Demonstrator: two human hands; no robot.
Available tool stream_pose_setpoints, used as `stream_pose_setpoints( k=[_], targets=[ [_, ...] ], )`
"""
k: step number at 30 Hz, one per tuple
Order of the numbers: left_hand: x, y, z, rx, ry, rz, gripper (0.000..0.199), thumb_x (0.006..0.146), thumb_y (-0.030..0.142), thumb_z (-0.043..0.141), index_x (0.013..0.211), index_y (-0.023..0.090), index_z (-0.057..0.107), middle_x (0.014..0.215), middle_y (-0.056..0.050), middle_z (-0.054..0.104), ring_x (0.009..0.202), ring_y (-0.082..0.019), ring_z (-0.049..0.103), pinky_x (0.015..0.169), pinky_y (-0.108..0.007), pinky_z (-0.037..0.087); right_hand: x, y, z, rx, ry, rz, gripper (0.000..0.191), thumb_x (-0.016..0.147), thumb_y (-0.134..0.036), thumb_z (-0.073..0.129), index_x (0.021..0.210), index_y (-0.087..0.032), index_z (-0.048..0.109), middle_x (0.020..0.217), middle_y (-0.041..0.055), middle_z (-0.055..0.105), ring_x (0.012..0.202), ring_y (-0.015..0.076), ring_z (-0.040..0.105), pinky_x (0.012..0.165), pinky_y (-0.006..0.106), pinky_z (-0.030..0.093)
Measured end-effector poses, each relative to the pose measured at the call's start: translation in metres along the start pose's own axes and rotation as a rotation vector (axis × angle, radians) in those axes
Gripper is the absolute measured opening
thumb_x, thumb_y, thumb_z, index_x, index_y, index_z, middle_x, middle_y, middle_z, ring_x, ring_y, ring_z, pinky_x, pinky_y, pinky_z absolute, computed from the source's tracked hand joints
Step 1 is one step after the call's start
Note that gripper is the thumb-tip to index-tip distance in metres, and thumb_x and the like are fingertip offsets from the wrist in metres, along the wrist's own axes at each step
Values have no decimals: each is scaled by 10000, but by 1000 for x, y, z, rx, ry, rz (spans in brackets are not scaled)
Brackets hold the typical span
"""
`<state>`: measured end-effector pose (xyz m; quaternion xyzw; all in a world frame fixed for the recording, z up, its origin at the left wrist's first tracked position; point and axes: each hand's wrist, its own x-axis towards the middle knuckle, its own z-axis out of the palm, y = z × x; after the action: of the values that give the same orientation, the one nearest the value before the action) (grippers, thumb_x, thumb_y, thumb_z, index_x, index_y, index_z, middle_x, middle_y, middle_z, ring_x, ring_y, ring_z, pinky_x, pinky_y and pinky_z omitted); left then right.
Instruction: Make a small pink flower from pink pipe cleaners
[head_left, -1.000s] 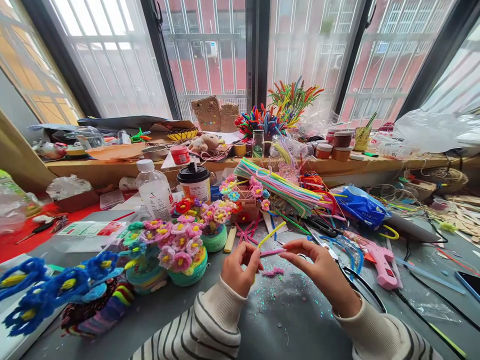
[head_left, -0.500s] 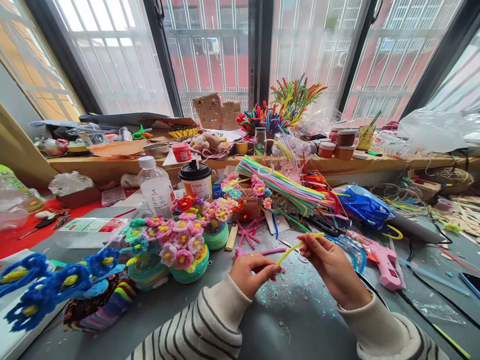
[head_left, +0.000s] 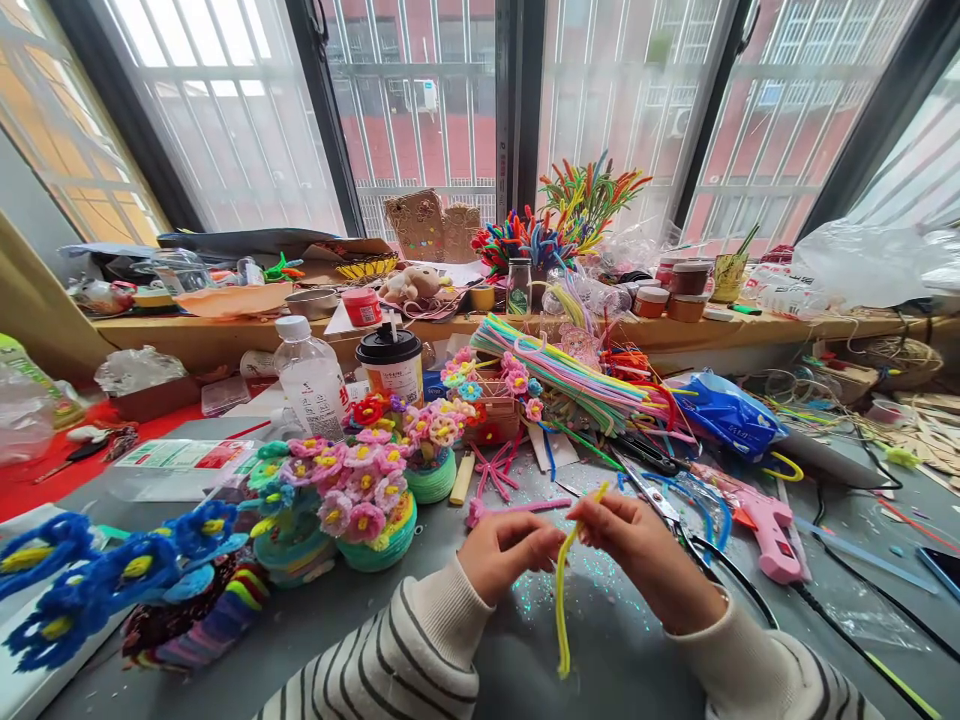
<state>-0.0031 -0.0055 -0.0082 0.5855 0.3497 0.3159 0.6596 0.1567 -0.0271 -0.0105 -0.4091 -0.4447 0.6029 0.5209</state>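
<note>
1. Right hand (head_left: 637, 555): gripping, a thumb-and-finger pinch on the yellow pipe cleaner (head_left: 561, 630) near its top end. A short tip pokes out above the fingers. Light pinch probably suits it: soft fuzz over thin wire, so a hard squeeze could kink it.
2. Left hand (head_left: 506, 555): fingers curled, thumb and index at the strip just below the right hand's pinch. Can't tell whether it's clamped there or only touched. Hands this close likely give control over one short section.
3. Strip is in the air over the counter (head_left: 600, 675), between the hands. Lower part hangs free with a slight bend, nothing under it.
4. Pink pipe cleaner piece (head_left: 529, 508) lies just beyond the left hand; probably parked there to be close without crowding the fingers.
5. Pastel pipe cleaner bundle (head_left: 577, 375) sits farther back, stems side by side. Reads as stock, kept together for easy pulling.
6. Scissors (head_left: 664, 503) beside the right hand, partly hidden by it; pink glue gun (head_left: 780, 545) further right, cord running toward the near edge. Tools on that side presumably suit right-hand reach.
7. Potted pink flowers (head_left: 364, 490) and blue flowers (head_left: 139, 565) stand left, well apart from the tools, likely to avoid crushing petals.
</note>
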Motion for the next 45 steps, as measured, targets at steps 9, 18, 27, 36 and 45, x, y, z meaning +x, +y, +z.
stream_pose_setpoints(
  k=[9,18,27,36,45],
  targets=[
    [1,-3,0,-50,-82,-128,273,522,370,640,543,105,578,439,4,570,354,-59,446,415,-202,344,6,5,-9,85,245,-76,221,615,-372,612,685,-163,620,538,-37,492,492,68,394,511,199,334],
    [-1,-1,-3,-63,41,-12,274,553,360,620,455,124,521,359,52,482,308,-36,372,356,-178,256,-5,-2,-1,-619,285,-377,332,747,-353,463,471,-181,532,471,-12,462,496,123,444,531,248,339],
    [0,-6,-4,-38,12,-28,362,512,435,624,440,137,431,387,39,477,331,-35,360,367,-180,241,-5,-8,-7,-1200,245,-906,229,708,-202,531,921,-271,577,1050,45,463,1001,230,383,834,401,327],
    [2,2,1,-3,-11,-29,344,556,456,581,517,117,535,379,45,470,354,-48,392,408,-195,286,-7,-4,-4,-1346,183,-1047,141,724,-169,526,763,-273,613,1082,30,470,1015,223,386,817,396,368],
    [3,-4,1,-45,-24,-67,308,514,401,637,554,106,562,393,57,464,351,-25,374,394,-183,270,-8,-3,-3,-1361,181,-1043,125,734,-189,515,804,-241,605,1065,42,510,1005,220,404,804,390,377]
  ],
)
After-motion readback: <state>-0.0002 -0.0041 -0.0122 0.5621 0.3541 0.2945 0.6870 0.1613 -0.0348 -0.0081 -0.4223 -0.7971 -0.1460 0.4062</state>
